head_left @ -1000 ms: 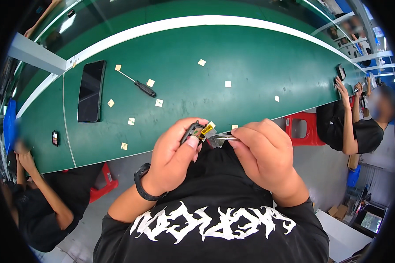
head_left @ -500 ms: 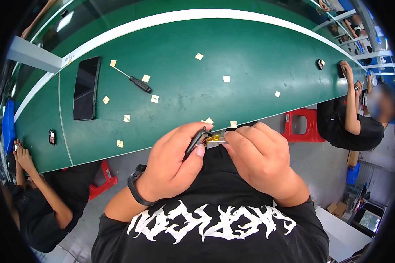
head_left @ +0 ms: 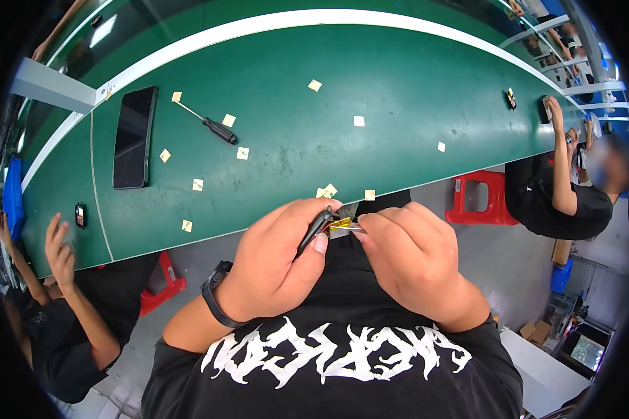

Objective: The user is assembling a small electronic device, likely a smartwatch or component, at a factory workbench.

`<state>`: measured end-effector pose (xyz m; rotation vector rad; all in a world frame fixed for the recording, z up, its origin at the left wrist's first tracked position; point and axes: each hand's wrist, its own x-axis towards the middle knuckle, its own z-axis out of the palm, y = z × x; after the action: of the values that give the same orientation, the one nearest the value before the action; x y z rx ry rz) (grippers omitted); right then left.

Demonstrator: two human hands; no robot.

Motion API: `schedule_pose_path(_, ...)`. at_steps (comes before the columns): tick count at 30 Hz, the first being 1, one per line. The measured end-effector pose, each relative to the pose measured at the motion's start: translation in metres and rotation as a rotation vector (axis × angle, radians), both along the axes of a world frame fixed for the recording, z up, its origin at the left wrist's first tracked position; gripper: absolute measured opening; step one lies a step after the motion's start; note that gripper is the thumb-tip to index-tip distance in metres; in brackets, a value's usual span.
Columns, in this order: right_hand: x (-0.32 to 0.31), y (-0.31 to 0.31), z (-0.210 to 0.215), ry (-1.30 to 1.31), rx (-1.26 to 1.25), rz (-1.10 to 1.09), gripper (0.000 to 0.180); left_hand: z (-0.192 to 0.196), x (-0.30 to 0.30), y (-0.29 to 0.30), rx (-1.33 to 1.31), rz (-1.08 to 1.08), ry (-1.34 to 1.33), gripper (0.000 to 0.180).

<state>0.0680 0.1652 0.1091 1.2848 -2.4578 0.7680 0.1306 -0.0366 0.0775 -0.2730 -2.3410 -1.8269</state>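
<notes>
Just off the near edge of the green table (head_left: 279,126), both my hands meet in front of my black shirt. My left hand (head_left: 272,262) is closed around a small black device casing (head_left: 315,231), its thumb on the near side. From the casing's open side protrudes a yellow-taped part (head_left: 341,223) with a bit of red wire. My right hand (head_left: 414,253) pinches a thin metal tool (head_left: 356,229) whose end lies against the yellow part; the fingers hide most of it, so its kind is unclear.
On the table lie a black smartphone (head_left: 135,137), a screwdriver (head_left: 220,130), several pale paper squares (head_left: 242,153) and small devices (head_left: 81,216) at both sides. Co-workers sit left and right (head_left: 562,157). A red stool (head_left: 479,199) stands beyond my right hand.
My hands keep nearly the same pose, with the yellow part slightly more exposed. The left co-worker's hands have come apart and risen. The view has shifted a little.
</notes>
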Motion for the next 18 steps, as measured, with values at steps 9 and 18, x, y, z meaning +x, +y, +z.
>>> schedule_pose_path(9, 0.008, -0.003, -0.001, -0.145, -0.050, 0.018, 0.025, 0.001, 0.006, -0.008, 0.162, -0.109, -0.260, 0.034)
schedule_pose_path(18, 0.008, 0.007, -0.008, -0.973, -0.415, -0.062, 0.013, 0.011, 0.007, -0.008, 0.719, -0.132, -0.686, 0.037)
